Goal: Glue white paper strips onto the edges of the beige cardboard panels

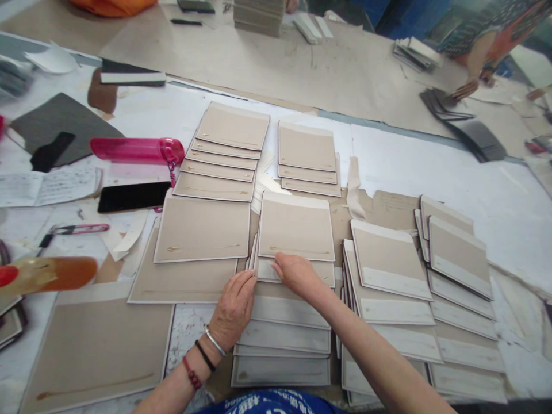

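A beige panel [297, 224] with a pale strip and a brown glue-like streak lies at the top of the middle column. My right hand [297, 275] is closed at its lower edge, fingertips bent in. My left hand [236, 303] has its fingers pressed together at the left edge of the panel just below [276, 270]; its thumb side is partly hidden. Several similar panels [284, 336] overlap downwards toward me. A larger beige panel [202, 227] lies to the left of my hands.
Overlapping panels [388, 259] cover the right side. At left lie a pink case [133, 149], a black phone [134, 196], thread snips [80, 229] and an orange-amber bottle [56, 273]. Across the table, a co-worker's hand [466, 89] rests by dark pieces [474, 138].
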The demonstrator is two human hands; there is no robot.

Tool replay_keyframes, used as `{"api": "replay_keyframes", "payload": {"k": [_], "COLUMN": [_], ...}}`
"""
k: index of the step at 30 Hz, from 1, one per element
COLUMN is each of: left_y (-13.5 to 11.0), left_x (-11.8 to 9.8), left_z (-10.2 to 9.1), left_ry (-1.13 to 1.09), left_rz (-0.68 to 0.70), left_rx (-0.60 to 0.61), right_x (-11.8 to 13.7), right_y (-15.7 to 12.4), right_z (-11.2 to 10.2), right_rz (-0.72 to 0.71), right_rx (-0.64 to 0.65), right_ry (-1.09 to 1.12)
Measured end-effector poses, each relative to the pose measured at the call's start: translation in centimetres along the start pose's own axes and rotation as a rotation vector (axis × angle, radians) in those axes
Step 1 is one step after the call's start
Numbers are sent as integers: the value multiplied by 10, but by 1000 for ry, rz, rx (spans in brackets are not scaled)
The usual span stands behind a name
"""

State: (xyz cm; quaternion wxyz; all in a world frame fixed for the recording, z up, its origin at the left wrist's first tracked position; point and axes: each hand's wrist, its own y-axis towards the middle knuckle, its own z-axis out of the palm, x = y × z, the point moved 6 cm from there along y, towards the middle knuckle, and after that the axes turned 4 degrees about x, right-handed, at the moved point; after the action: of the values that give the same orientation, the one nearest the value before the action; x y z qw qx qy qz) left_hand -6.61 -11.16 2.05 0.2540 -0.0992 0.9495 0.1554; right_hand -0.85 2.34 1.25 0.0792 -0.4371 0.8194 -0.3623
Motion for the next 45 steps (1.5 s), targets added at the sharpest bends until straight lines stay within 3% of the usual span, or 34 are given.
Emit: {"api": "replay_keyframes", "payload": {"k": [9, 16, 20, 27, 45], "left_y": [0, -2, -3, -3, -2], "left_x": [2, 4, 3, 3, -1], "left_z": [17, 19, 19, 19, 19], "left_ry": [208, 239, 243, 208, 226], "left_rz": [112, 153, 172, 210, 244], "left_rx": [149, 179, 203, 205, 231], "right_x": [-6, -84, -109, -110, -108], "right_y": [-10, -59, -68, -68, -66], "right_z": [-3, 10, 19, 25, 29], "right_rz": [9, 187, 274, 353, 388], "right_rx": [-78, -31, -109, -212, -217], "right_ry": [67, 160, 199, 190, 161]}}
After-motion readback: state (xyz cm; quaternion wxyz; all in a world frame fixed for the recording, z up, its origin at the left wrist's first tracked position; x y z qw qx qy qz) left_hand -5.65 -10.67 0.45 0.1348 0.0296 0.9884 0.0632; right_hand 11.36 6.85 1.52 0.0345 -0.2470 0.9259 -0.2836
